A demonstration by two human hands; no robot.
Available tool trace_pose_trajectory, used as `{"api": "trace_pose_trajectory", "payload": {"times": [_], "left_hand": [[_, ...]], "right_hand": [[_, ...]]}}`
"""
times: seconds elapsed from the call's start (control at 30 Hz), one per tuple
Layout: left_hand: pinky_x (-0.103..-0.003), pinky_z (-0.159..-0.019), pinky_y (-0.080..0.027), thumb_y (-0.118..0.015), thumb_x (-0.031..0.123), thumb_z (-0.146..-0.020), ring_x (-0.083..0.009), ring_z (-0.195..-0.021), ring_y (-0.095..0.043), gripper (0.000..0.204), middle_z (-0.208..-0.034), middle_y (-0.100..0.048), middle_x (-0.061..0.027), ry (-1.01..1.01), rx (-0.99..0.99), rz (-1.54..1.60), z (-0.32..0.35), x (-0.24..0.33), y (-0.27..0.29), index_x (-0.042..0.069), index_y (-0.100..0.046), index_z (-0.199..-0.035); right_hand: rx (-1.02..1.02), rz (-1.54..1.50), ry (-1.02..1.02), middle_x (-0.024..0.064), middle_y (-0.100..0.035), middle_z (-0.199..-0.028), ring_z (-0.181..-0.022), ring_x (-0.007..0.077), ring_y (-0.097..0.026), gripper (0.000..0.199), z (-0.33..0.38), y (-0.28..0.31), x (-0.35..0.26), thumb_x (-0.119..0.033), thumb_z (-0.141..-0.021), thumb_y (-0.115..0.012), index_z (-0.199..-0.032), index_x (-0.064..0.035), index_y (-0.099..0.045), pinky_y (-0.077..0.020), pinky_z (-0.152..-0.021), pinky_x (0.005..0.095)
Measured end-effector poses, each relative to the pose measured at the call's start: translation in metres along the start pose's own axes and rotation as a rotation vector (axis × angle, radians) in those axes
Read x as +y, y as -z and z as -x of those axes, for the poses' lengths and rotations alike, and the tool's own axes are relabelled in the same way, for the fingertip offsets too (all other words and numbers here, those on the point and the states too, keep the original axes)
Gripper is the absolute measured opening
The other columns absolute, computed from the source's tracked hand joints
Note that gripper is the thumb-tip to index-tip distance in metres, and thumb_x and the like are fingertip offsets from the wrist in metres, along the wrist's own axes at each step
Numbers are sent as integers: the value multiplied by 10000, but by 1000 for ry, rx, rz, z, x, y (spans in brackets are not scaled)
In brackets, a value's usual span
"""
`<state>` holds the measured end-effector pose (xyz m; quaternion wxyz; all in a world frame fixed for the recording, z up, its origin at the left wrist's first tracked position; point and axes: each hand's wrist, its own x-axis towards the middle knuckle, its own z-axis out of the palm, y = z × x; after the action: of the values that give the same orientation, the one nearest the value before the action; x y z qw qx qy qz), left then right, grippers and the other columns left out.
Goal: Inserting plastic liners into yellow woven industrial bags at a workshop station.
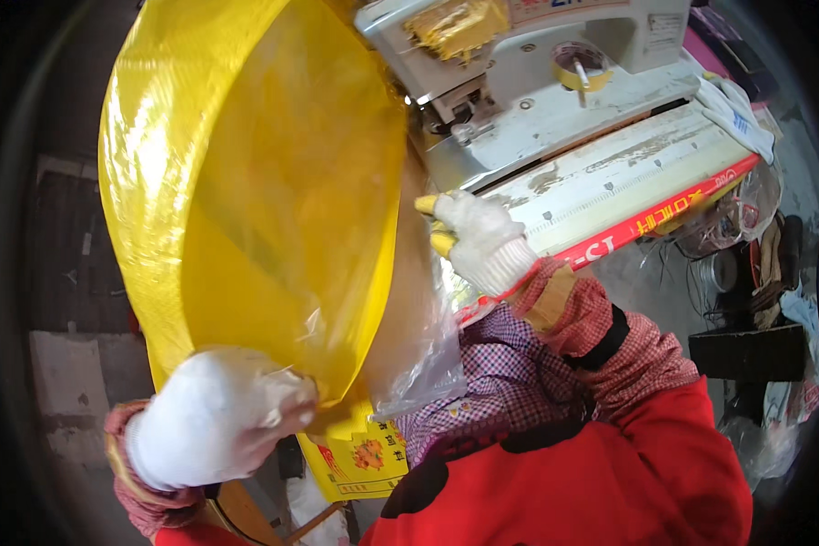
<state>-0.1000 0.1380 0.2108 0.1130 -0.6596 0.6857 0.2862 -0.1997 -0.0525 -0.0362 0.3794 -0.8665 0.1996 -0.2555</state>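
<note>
Item: yellow woven sack (246, 182), mouth held open at eleven o'clock; my left fingers (214, 414) pinch its lower rim, right fingers (473, 238) grip its edge by the sewing machine (555, 82); next, likely steady feeding.

— What stands on the bench?
— A grey sewing machine (555, 82), a roll of tape (580, 65) on its base.
— And beside it?
— A white cloth (735, 114) at the right end, a red strip (646, 223) along the front edge, and clutter (755, 264) below.
</note>
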Motion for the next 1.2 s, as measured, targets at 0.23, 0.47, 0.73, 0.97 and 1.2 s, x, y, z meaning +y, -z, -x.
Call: {"api": "trace_pose_trajectory", "payload": {"times": [0.23, 0.47, 0.73, 0.97, 1.2], "left_hand": [[-348, -629, -525, -628, 108, -670, -266, -686, -637, 275, -748, -625, -80, -385, -111, -44, -18, 16, -10, 102, -638, -945], [-383, -607, -489, -533, 153, -847, -313, -679, -594, 93, -721, -572, -110, -488, -85, 221, -67, 4, -36, 111, -575, -918], [-405, -659, -526, -571, 193, -830, -337, -764, -647, 213, -945, -655, -128, 52, 141, -549, -147, -44, -73, 61, -605, -994], [-444, -711, -500, -554, 402, -851, -367, -767, -629, 363, -825, -662, -164, 208, -216, -522, -125, -51, -32, 59, -673, -856], [-373, -711, -478, -606, 236, -861, -326, -769, -601, 211, -827, -627, -161, 148, -20, -150, -74, -51, 42, 42, -646, -935]], "right_hand": [[199, -6, 232, 144, -588, -892, -814, 311, -591, 270, 22, 1, -11, -90, -774, -650, -1034, -35, -604, -489, -699, 382], [-43, 186, 205, 155, -639, -882, -782, 347, -633, 160, 28, 16, -10, -206, -806, -584, -853, -87, -681, -515, -675, 419], [117, 386, 618, 58, -608, -797, -709, 269, -602, 108, 47, 15, -2, -202, -714, -591, -740, -101, -619, -501, -649, 397], [-17, 426, 568, 61, -632, -809, -723, 253, -615, 101, 43, 8, 4, -147, -681, -589, -772, -106, -608, -492, -610, 386], [135, 461, 517, 45, -637, -780, -696, 259, -593, 115, 8, 10, -6, -142, -648, -634, -757, -104, -639, -488, -619, 387]]}}
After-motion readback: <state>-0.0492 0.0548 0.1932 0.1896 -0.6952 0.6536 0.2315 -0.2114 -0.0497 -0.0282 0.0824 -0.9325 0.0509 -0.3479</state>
